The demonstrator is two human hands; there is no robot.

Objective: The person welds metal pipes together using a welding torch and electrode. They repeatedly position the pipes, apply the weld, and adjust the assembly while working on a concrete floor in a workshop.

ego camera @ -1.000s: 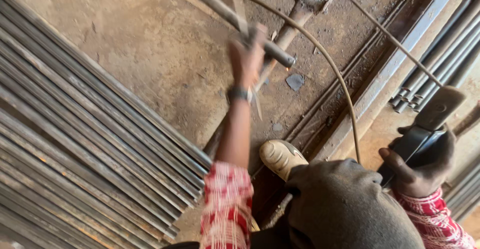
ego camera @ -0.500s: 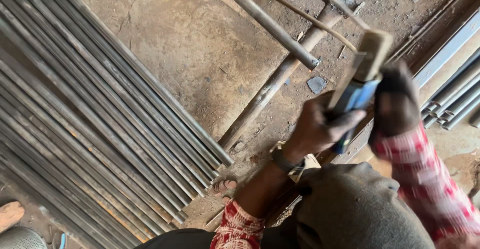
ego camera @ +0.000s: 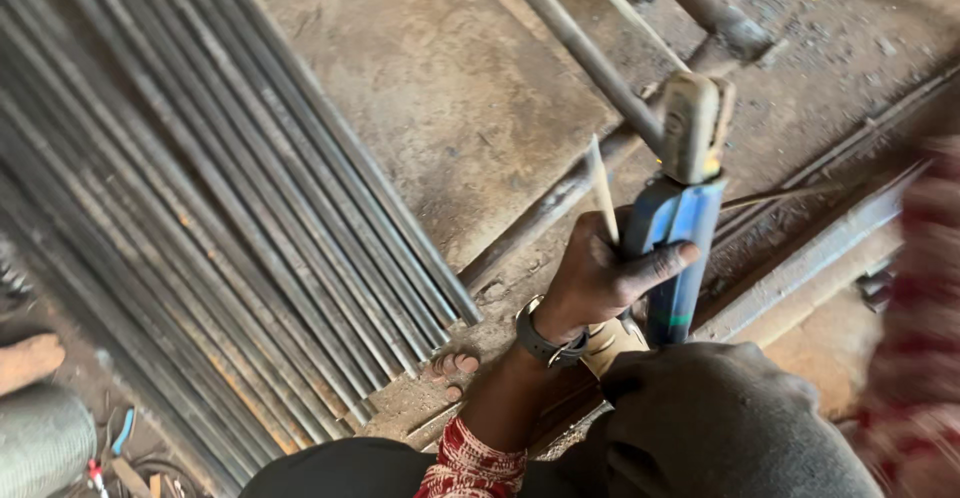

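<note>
- One hand does the holding: the left hand [ego camera: 600, 278] is wrapped around the blue handle of a welding electrode holder [ego camera: 678, 228], thumb laid across the front of it, so its grip is clamped on the tool.
- A thin pale welding rod [ego camera: 601, 193] stands up from between the fingers of that hand, just beside the holder's handle, tilted slightly to the left.
- The holder points away from the person, its worn tan head uppermost and its blue handle running down toward the dark knee [ego camera: 720, 428] below it.
- A dark wristwatch [ego camera: 540, 340] sits on the left wrist, above a red-and-white patterned sleeve [ego camera: 470, 463].
- At the frame's right edge the right arm shows only as a red-checked blur [ego camera: 920, 338]; the right hand itself is not in view.
- To the left, many long dark steel bars [ego camera: 200, 218] lie side by side on the dusty concrete floor [ego camera: 430, 98], running diagonally.
- Beyond the holder, thicker round steel pipes [ego camera: 580, 48] lie crossing one another on the floor, with flat steel sections [ego camera: 800, 258] to the right.
- A light-coloured shoe [ego camera: 612, 343] peeks out just under the left wrist.
</note>
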